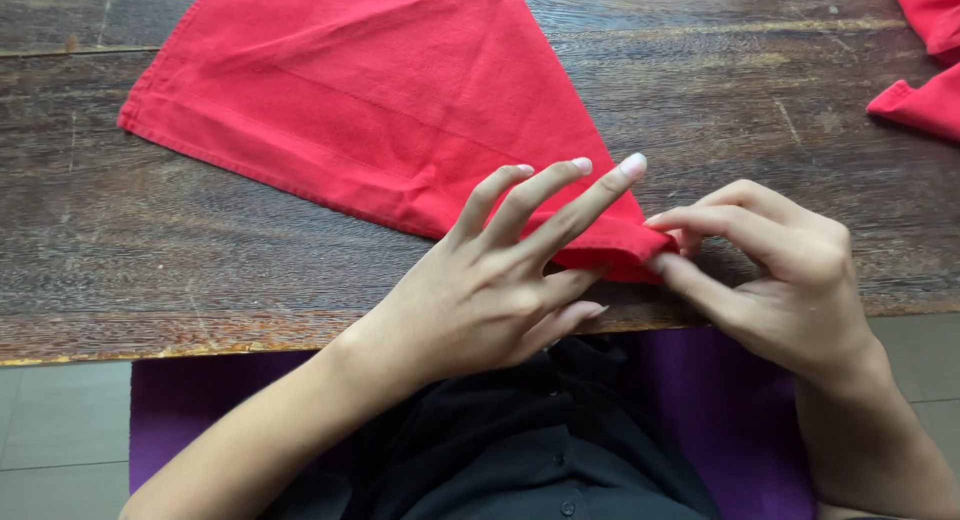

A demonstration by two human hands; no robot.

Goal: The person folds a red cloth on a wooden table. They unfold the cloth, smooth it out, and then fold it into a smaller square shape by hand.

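Around us: a second red cloth (925, 70) at the dark wooden table's (200, 270) far right, well apart.
Napkin: our red napkin (370, 100), a flat triangle, tip rolled at the near edge.
Left hand (490, 290): fingers fanned, thumb and forefinger nipping the roll.
Right hand (790, 280): pinching the tip.

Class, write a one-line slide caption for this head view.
Both hands pinch a red cloth's tip at the table edge.

Left hand (480, 290) fingers splayed; right hand (770, 270) pinching, fingertips meeting.
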